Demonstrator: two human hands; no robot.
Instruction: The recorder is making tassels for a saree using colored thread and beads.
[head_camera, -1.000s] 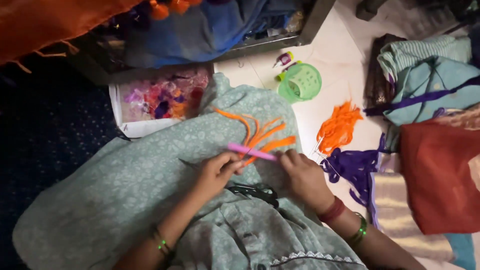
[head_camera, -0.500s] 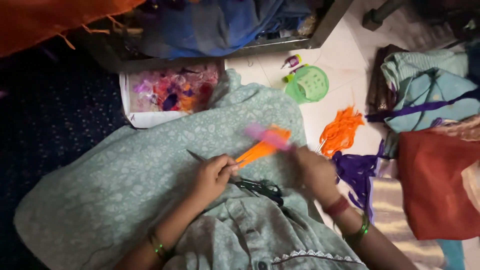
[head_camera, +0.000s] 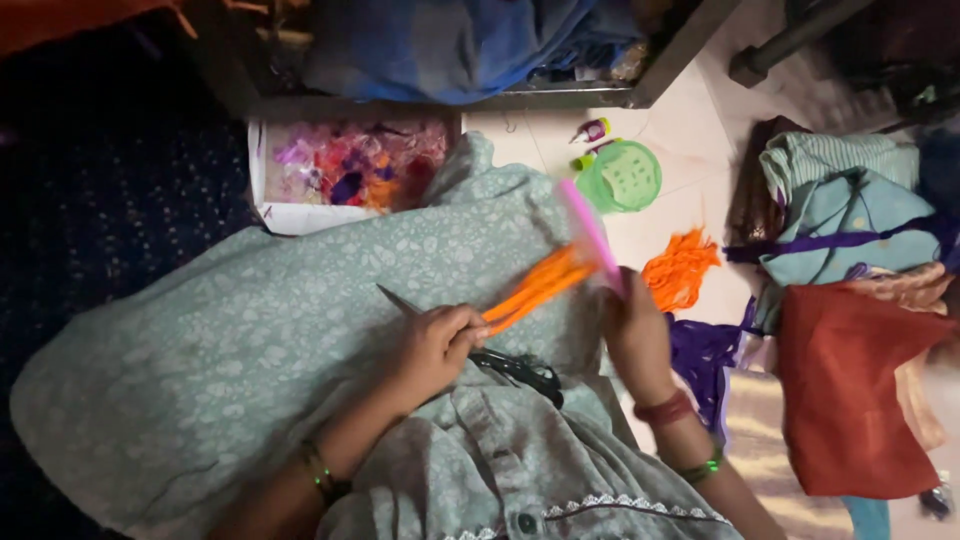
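My left hand (head_camera: 432, 348) pinches one end of a bunch of orange threads (head_camera: 540, 286) over my pale green patterned lap cloth (head_camera: 250, 340). My right hand (head_camera: 634, 335) grips a pink comb (head_camera: 590, 232) tilted upright, its teeth at the far end of the orange bunch. A thin dark needle-like tool (head_camera: 400, 301) pokes out by my left thumb. Black scissors (head_camera: 520, 372) lie on the cloth between my wrists.
A white tray of pink and purple thread scraps (head_camera: 350, 165) sits ahead. A green round lid (head_camera: 622, 177), loose orange threads (head_camera: 680, 270) and purple threads (head_camera: 700, 355) lie on the floor to the right. Folded fabrics (head_camera: 850, 300) pile at the far right.
The orange threads, fanned out a second ago, are now gathered into one tight bunch. My right hand swung the pink comb from lying flat across them to upright at their far end.
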